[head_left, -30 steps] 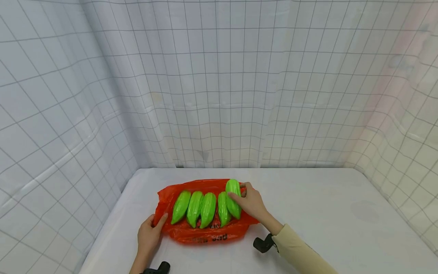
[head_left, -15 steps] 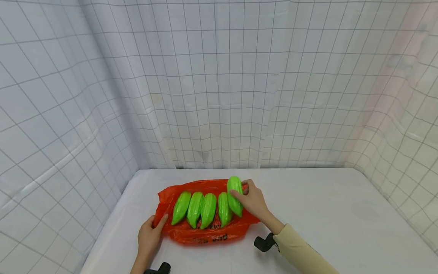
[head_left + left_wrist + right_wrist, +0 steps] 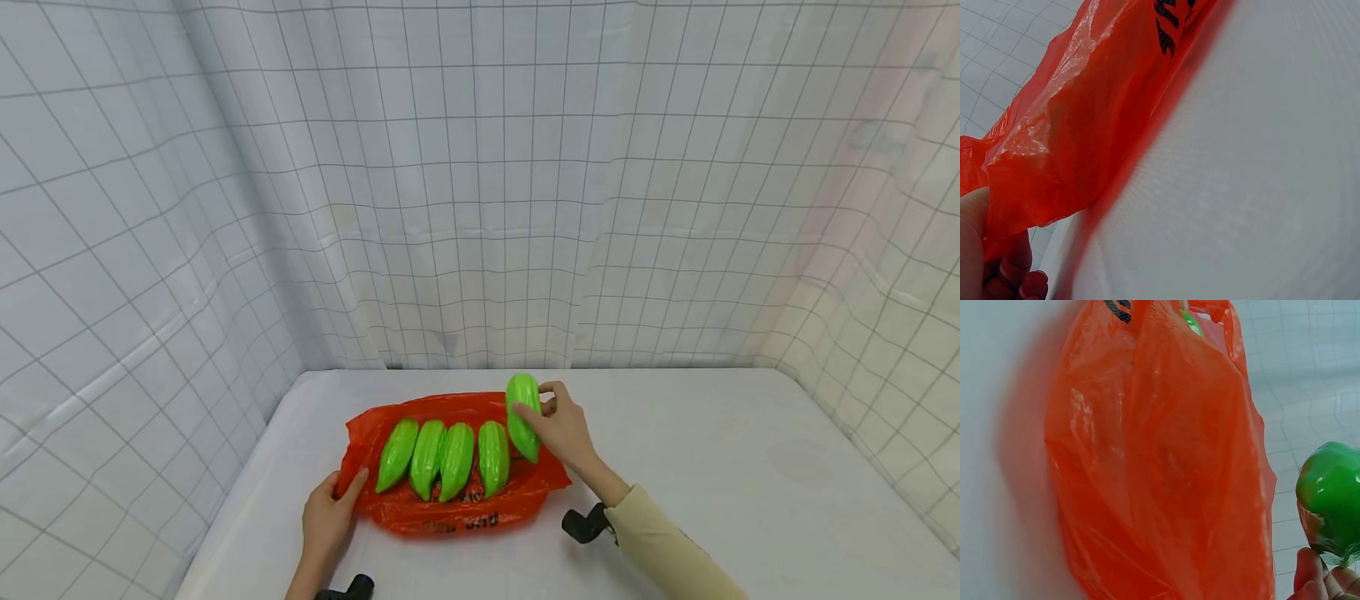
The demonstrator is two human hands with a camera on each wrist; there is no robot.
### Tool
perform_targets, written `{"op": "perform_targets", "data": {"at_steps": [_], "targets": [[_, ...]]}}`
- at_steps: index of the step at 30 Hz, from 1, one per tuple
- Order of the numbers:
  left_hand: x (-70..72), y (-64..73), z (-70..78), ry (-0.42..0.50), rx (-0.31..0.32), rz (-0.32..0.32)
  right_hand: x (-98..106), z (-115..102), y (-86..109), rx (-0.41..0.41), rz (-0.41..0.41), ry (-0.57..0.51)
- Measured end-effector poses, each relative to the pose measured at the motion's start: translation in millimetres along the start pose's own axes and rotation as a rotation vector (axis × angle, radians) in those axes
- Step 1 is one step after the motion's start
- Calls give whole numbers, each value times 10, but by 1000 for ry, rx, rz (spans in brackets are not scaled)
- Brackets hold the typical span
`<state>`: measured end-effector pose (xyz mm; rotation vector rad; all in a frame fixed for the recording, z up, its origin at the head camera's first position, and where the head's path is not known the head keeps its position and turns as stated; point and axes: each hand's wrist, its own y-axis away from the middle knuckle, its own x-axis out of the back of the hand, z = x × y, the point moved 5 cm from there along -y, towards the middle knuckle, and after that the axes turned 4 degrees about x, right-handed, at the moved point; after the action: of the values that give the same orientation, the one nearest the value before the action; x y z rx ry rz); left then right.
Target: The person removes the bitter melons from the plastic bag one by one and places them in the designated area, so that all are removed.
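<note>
The white table (image 3: pixel 712 467) ran out well beyond the right fingers. On it, between both sets of fingers, lay the red plastic bag (image 3: pixel 442 407), thin and crumpled; one pull from the left and it could have slid, I thought. The four green ridged pieces (image 3: pixel 457 461) lay on it in a row, between the left fingertips and the right thumb, and such a drag might have rolled them together. The left hand (image 3: pixel 327 512) pinched the bag's edge between thumb and fingers; the right hand (image 3: pixel 562 427) grasped a fifth green piece (image 3: pixel 521 393). That one was up in the right fingers, over the bag's right end, thumb laid across it. Its surface shone, so it looked slick; a loose grip could have let it twist out and drop onto its nearest neighbour, left of the thumb.
</note>
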<state>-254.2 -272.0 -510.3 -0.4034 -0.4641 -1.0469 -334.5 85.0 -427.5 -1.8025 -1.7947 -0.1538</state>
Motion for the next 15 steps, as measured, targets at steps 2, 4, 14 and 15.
{"op": "perform_targets", "data": {"at_steps": [2, 4, 14, 15], "targets": [[-1, 2, -2, -1, 3, 0, 20, 5, -7, -2, 8, -13], [-4, 3, -4, -4, 5, -2, 43, 6, -13, 0, 17, -18], [-4, -2, -10, 7, 6, -3, 153, 44, -60, -1, 87, -20], [-3, -5, -9, 7, 5, -3, 163, 53, -63, -3, 93, -25]]}}
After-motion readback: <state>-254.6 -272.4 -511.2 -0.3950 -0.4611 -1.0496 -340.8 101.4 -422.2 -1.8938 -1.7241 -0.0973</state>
